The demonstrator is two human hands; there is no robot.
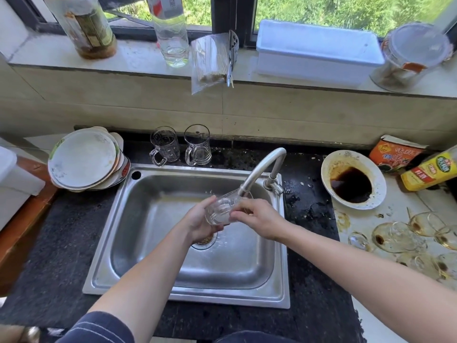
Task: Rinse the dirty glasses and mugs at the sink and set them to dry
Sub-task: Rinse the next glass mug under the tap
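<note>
Over the steel sink (138,243) I hold a clear glass (221,210) tilted, its mouth up under the faucet spout (259,169). My left hand (200,222) grips the glass around its base from below. My right hand (259,219) pinches the glass's side with its fingertips. Two clear glass mugs (165,146) (197,144) stand upright on the dark counter behind the sink. Several stained glasses (395,237) lie and stand on the right counter.
A stack of plates and bowls (84,159) sits left of the sink. A bowl with dark sauce (352,179) stands to the right, with food packets (430,169) beyond. Bottles (171,33), a white box (316,50) and a jar (410,55) line the windowsill.
</note>
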